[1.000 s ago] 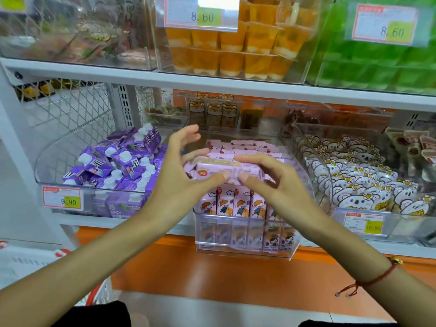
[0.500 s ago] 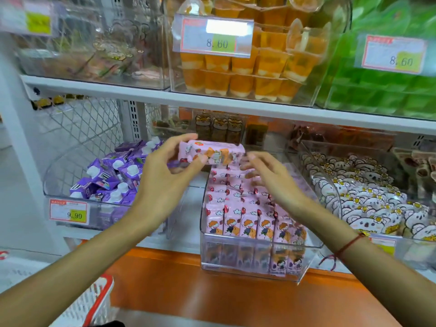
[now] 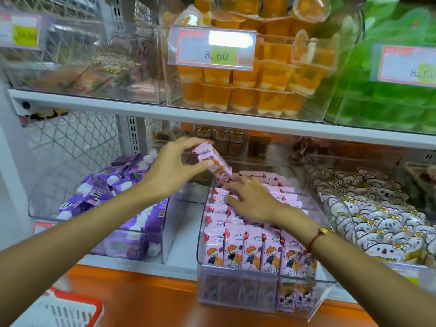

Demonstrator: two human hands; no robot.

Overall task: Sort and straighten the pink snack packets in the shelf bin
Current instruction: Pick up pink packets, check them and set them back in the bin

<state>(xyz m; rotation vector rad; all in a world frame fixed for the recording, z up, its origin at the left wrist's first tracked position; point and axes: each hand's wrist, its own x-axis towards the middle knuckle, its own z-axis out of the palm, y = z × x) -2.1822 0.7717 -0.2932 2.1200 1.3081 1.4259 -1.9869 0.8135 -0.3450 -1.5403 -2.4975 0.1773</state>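
A clear plastic shelf bin (image 3: 238,293) in the middle of the lower shelf holds several rows of pink snack packets (image 3: 245,251) standing upright, printed with a cartoon child. My left hand (image 3: 172,171) pinches one pink packet (image 3: 212,161) between thumb and fingers and holds it tilted above the bin's back left corner. My right hand (image 3: 252,199) lies flat with spread fingers on the tops of the packets in the bin's middle rows.
A bin of purple packets (image 3: 113,197) stands to the left, a bin of white animal-face packets (image 3: 377,213) to the right. The upper shelf (image 3: 212,116) hangs close above with orange jelly cups (image 3: 259,86). A red-rimmed basket (image 3: 70,310) sits at the lower left.
My left hand has turned the pink packet from lying crosswise to tilted on end, farther back. My right hand has let go of it and dropped onto the packets in the bin.
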